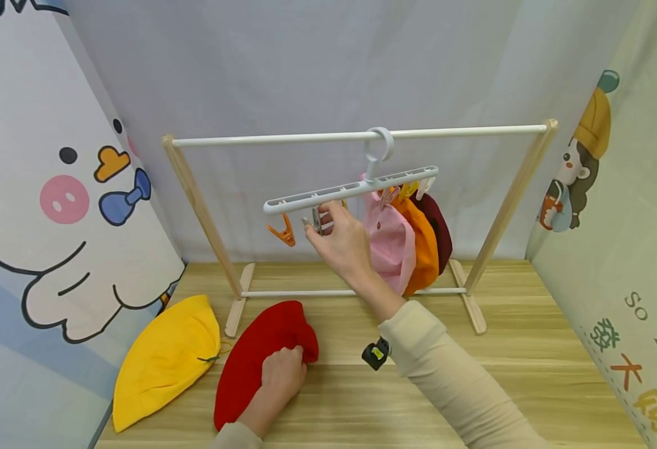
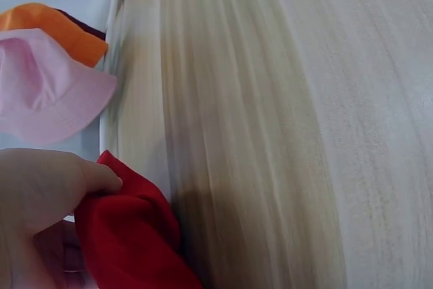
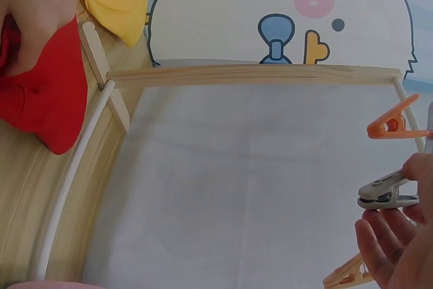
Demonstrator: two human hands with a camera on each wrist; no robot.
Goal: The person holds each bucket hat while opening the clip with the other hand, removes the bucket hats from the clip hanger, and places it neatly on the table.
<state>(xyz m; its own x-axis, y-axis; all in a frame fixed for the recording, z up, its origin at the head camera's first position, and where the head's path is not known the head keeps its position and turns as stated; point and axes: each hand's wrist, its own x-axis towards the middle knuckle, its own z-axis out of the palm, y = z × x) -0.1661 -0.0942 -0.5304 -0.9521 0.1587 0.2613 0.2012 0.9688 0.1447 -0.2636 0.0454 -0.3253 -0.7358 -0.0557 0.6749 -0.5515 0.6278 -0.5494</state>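
A: Where is the red hat (image 1: 257, 355) lying?
B: On the near worktop (image 1: 519, 349), bunched in the left hand (image 1: 281, 374). The right hand (image 1: 344, 242) is pinching the grey clip (image 1: 316, 219) under the hanger (image 1: 350, 187); squeezing it fully should be easing the brim in.
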